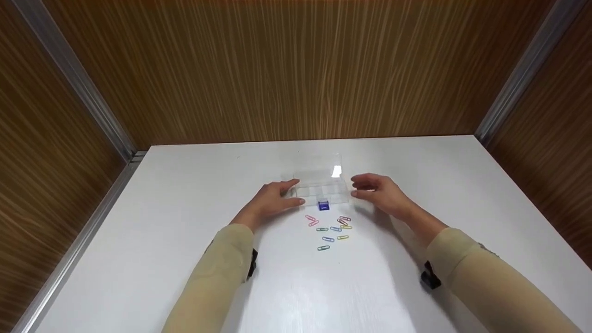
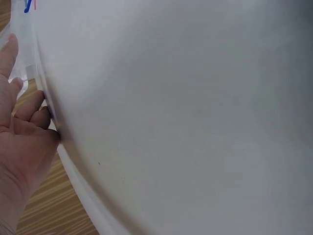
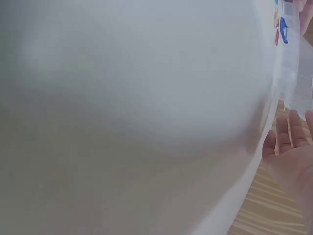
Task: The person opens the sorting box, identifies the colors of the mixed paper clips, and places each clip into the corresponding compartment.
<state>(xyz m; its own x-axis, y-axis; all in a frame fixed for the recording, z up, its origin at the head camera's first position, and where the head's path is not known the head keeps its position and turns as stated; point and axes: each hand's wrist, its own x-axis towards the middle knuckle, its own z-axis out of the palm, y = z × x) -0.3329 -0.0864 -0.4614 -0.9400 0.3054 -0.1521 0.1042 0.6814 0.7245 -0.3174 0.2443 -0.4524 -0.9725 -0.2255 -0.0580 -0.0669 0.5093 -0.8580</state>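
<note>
On your side of the clear box (image 1: pixel 340 199), small paper clips (image 1: pixel 328 239) lie on the table (image 1: pixel 286 286). The box runs longways beside the far edge, side to side. Your left hand (image 1: pixel 273 199) is nearer, its fingers wide apart, touching the left end. Your right hand (image 1: pixel 381 190), loosely bent, holds nothing just beside the right end. Past them, the lid (image 1: pixel 319 164) is open.

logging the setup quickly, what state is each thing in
Clear box: open
Lid: swung back
Blue tag: at the box's front edge
Paper clips: loose, scattered on the table
Left hand: gripping the box's left end
Right hand: fingers bent, holding nothing
</note>
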